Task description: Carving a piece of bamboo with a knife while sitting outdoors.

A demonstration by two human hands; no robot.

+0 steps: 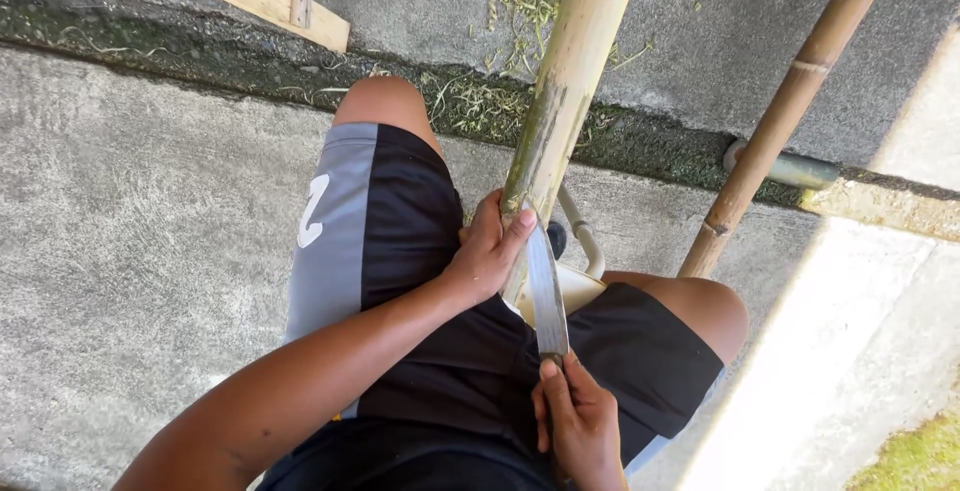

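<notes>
Bamboo pole point(568, 81) gripped by the closed left hand point(487, 251), the right hand point(580, 421) clenching a knife point(546, 291) laid against it, open concrete point(130, 211) left of the pole.

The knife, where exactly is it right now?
In the head view the knife lies low in the middle, between the knees: the right hand grips its handle, and its tip meets the bamboo pole beside the left hand.

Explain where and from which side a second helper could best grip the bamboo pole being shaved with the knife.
Probably the upper bamboo pole, from the far side. It is bare and round there, well above the knife, the left hand steadying its lower end, and the right hand.
</notes>
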